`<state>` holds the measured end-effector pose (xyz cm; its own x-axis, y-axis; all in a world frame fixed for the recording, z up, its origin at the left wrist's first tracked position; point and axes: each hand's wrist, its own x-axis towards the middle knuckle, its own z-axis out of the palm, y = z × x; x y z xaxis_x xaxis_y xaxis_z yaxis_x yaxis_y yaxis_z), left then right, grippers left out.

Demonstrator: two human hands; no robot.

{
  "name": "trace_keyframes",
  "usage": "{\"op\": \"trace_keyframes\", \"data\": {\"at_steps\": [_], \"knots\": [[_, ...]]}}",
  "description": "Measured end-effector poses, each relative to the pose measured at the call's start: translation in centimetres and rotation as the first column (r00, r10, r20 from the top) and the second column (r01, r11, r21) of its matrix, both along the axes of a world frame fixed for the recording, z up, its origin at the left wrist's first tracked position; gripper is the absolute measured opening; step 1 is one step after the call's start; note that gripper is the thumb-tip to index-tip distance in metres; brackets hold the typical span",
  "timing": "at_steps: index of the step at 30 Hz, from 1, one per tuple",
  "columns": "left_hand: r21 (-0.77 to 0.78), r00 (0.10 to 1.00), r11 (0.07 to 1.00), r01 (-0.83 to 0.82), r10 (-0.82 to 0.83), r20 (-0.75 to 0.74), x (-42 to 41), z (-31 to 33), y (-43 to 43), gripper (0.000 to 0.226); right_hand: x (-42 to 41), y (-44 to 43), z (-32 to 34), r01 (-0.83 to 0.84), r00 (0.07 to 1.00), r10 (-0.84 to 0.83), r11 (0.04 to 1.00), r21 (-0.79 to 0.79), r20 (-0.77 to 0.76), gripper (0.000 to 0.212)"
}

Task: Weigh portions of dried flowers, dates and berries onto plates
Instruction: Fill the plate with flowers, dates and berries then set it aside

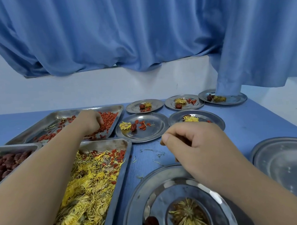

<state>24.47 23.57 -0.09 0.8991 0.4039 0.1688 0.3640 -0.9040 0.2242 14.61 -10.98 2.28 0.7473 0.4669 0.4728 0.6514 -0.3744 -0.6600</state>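
left hand point(90, 121) fingers curled into berries point(108, 121), upper-left tray point(39, 127) — grip unclear | right hand point(190, 142) pinched together mid-frame, contents hidden | berries likely light, small, loose — pinch several, gently | plate point(133, 201) lower centre

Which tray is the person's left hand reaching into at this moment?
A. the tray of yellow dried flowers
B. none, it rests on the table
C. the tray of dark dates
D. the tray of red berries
D: the left hand has its fingers down among the red berries in the far tray.
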Motion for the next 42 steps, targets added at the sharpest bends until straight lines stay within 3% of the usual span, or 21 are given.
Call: {"op": "trace_keyframes", "data": {"at_steps": [6, 15, 20, 28, 33, 36, 42], "knots": [[-0.05, 0.997, 0.999, 0.013, -0.009, 0.077, -0.3, -0.3, 0.3, 0.026, 0.2, -0.2, 0.0, -0.01, 0.999, 0.011, 1.0, -0.019, 0.038, 0.033], [-0.325, 0.975, 0.941, 0.093, -0.021, 0.22, -3.0, 0.6, -0.4, 0.018, 0.1, -1.1, 1.1, -0.012, 0.999, 0.01, 0.997, 0.071, 0.033, 0.029], [-0.574, 0.948, 0.78, 0.251, -0.079, 0.308, -6.9, 2.9, -4.4, 0.014, -0.5, -1.8, 2.7, -0.022, 0.999, 0.018, 0.994, 0.109, 0.036, 0.026], [-0.675, 0.882, 0.568, 0.472, -0.31, 0.356, -14.2, 4.9, -15.3, 0.015, -1.8, -3.6, 5.8, 0.02, 0.997, -0.033, 0.981, 0.193, 0.067, 0.022], [-0.621, 0.834, 0.567, 0.542, -0.454, 0.313, -16.4, 4.2, -19.9, 0.018, -4.8, -4.1, 7.8, -0.041, 0.985, 0.009, 0.982, 0.185, 0.17, 0.022], [-0.56, 0.828, 0.622, 0.546, -0.501, 0.251, -17.0, 3.4, -21.0, 0.021, -6.8, -4.4, 8.3, -0.066, 0.971, 0.015, 0.976, 0.209, 0.237, 0.024], [-0.501, 0.86, 0.701, 0.507, -0.453, 0.236, -17.6, 2.8, -21.1, 0.035, -8.8, -6.8, 5.5, 0.004, 0.964, -0.037, 0.992, 0.126, 0.264, 0.022]]}}
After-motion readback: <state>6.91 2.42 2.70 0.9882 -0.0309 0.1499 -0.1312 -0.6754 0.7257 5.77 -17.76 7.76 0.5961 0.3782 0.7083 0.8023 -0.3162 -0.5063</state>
